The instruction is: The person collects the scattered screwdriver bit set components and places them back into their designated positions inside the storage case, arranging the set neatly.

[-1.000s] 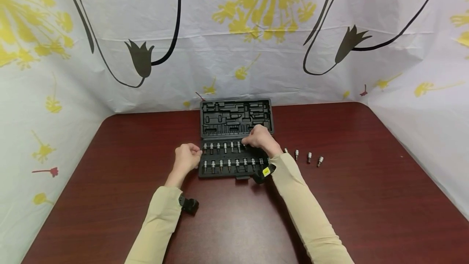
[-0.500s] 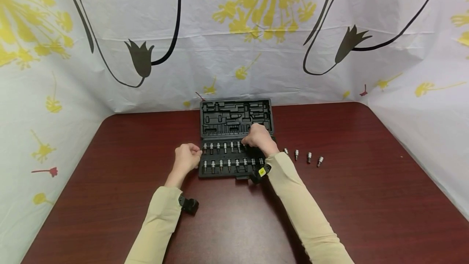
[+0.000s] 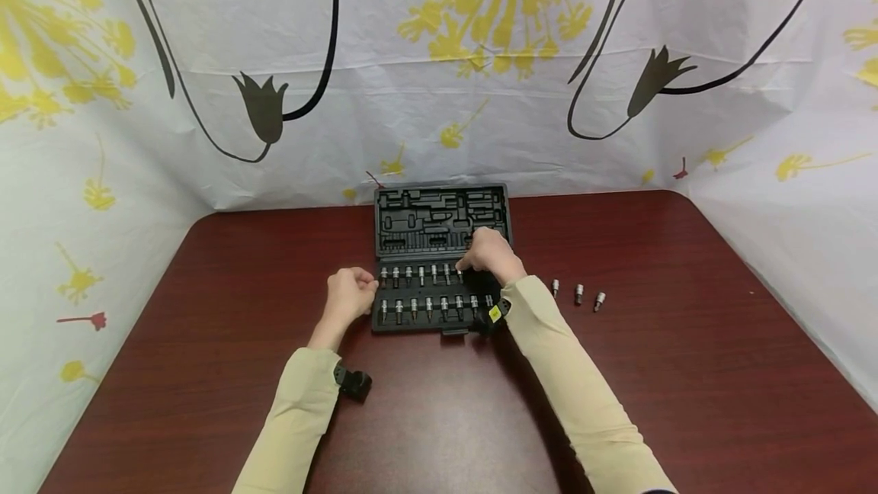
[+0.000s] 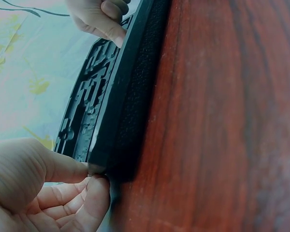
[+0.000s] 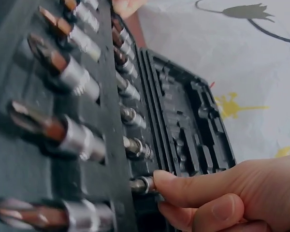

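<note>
A black bit socket case lies unfolded on the table, two rows of bit sockets in its near half. My left hand pinches the case's left edge between thumb and fingers, as the left wrist view shows closely. Over the far row's right part is my right hand. One outstretched fingertip touches the end of a seated bit socket, while the other fingers are bent and apart from it. Part of the case's right side is hidden under my right hand and wrist.
Right of the case, several loose bit sockets lie on the dark red table, among them one bit socket. The case's moulded lid stands tilted at the back. A patterned cloth hangs behind the table.
My right hand has shifted slightly to the right, and the bit socket under its fingertip now shows more. My sleeve now covers the leftmost loose bit socket. My left hand stays put.
</note>
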`<state>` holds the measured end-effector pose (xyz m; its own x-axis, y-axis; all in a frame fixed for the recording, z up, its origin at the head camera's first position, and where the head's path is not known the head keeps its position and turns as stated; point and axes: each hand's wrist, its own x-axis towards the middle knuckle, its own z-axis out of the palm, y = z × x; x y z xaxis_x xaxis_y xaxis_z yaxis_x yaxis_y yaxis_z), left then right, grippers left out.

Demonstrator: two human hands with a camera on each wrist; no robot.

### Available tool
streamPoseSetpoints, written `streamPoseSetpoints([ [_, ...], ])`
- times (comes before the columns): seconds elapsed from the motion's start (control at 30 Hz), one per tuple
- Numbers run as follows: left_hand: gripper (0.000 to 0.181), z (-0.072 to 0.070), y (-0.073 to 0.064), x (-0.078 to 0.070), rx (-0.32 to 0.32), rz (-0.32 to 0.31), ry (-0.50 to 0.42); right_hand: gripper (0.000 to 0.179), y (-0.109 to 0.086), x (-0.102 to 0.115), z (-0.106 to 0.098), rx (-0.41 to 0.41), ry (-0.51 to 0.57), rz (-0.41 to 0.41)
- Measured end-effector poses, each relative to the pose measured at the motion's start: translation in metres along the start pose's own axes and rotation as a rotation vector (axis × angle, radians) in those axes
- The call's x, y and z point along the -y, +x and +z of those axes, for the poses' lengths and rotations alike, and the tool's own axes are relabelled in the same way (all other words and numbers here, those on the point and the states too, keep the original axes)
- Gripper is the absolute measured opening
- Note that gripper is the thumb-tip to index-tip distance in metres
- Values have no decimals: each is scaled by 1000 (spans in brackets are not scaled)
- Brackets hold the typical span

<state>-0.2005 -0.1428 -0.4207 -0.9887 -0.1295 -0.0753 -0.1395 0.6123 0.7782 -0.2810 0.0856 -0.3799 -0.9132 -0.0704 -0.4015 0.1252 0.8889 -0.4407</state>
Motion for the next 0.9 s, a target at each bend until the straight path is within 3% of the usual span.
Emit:
streamPoseSetpoints([
  [0.2, 13, -2, 0, 0, 1, 5, -5, 38, 6, 5, -3, 57, -82, -21],
  [0.43, 12, -1, 1, 2, 6, 8, -16, 34, 9, -1, -2, 61, -79, -19],
  [0.53, 12, -1, 2, 2, 6, 8, -17, 35, 8, -5, -2, 50, -16, -30],
  [0.73, 12, -2, 0, 1, 6, 1, -17, 53, 0, -14, -8, 47, 200, -26],
  [0.9, 12, -2, -1, -1, -2, 2, -12, 53, -8, -22, -16, 40, 315, -15],
])
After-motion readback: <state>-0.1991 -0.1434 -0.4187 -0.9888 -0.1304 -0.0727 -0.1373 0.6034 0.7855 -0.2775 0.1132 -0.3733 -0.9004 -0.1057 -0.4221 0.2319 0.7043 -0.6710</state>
